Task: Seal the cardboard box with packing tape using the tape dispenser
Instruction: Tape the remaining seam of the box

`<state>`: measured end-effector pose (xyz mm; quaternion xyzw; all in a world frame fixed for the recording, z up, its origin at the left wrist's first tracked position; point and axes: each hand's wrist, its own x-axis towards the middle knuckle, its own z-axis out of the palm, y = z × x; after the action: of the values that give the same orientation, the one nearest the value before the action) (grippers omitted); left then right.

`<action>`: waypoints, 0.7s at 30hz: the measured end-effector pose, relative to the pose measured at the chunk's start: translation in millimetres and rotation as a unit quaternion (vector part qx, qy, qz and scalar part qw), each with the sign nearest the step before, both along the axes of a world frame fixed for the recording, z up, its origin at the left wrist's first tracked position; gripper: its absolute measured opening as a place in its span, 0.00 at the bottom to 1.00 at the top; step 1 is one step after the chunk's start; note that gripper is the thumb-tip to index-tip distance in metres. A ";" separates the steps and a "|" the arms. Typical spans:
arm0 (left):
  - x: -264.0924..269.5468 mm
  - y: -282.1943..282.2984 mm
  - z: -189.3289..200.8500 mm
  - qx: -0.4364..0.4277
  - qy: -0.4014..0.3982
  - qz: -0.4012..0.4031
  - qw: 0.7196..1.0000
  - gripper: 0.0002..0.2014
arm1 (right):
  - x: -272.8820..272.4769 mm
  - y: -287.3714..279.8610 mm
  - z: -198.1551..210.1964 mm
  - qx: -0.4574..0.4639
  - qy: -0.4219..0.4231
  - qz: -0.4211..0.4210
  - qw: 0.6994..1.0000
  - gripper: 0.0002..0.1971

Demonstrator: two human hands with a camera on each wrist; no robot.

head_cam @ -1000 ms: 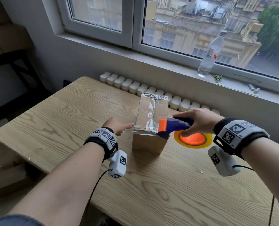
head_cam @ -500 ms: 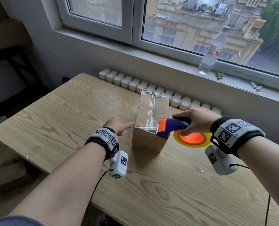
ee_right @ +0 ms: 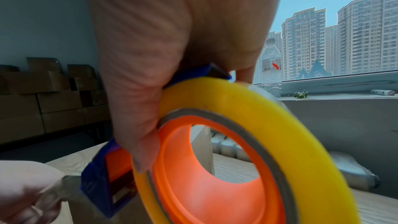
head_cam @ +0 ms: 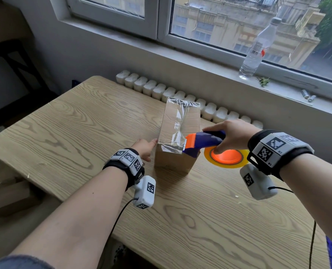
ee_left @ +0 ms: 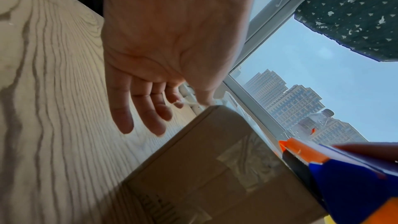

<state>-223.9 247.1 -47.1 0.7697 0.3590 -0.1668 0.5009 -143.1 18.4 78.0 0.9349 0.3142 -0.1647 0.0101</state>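
A narrow cardboard box (head_cam: 174, 161) (ee_left: 193, 176) stands on the wooden table (head_cam: 64, 133), with clear tape (head_cam: 177, 123) running along its top and folded over the near edge. My right hand (head_cam: 232, 136) (ee_right: 172, 57) grips the blue and orange tape dispenser (head_cam: 204, 141) (ee_left: 344, 176) (ee_right: 103, 185), its yellow tape roll (head_cam: 226, 159) (ee_right: 269, 134) to the right of the box; the cutter end is at the box's near top edge. My left hand (head_cam: 144, 147) (ee_left: 163, 57) is at the box's left side with straight fingers, thumb at the near top corner.
A white radiator (head_cam: 180, 94) runs behind the table under the window sill. A clear plastic bottle (head_cam: 256, 49) (ee_right: 271, 67) stands on the sill. Stacked cardboard boxes (ee_right: 43, 100) fill shelves at the left. Cables hang from both wrist cameras over the table's near edge.
The dispenser has slid a little toward me along the box top to its near edge. My left hand stays at the box's left side.
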 end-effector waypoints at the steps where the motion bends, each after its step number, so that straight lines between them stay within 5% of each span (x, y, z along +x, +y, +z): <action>1: 0.8 -2.0 -0.6 -0.007 0.005 0.008 1.000 0.26 | 0.2 0.1 -0.6 0.001 -0.001 0.000 1.000 0.36; 13: -0.1 -10.2 -4.0 0.008 0.020 0.053 0.998 0.37 | -1.1 -0.4 -2.1 0.002 -0.012 0.002 1.000 0.36; 21: -1.5 -11.2 -7.8 0.038 0.025 -0.018 0.999 0.25 | -2.4 1.3 -2.6 0.006 -0.010 0.004 1.000 0.36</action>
<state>-225.4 235.9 -54.9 0.7902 0.3635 -0.1808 0.4592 -145.5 19.7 75.4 0.9352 0.3191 -0.1533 0.0087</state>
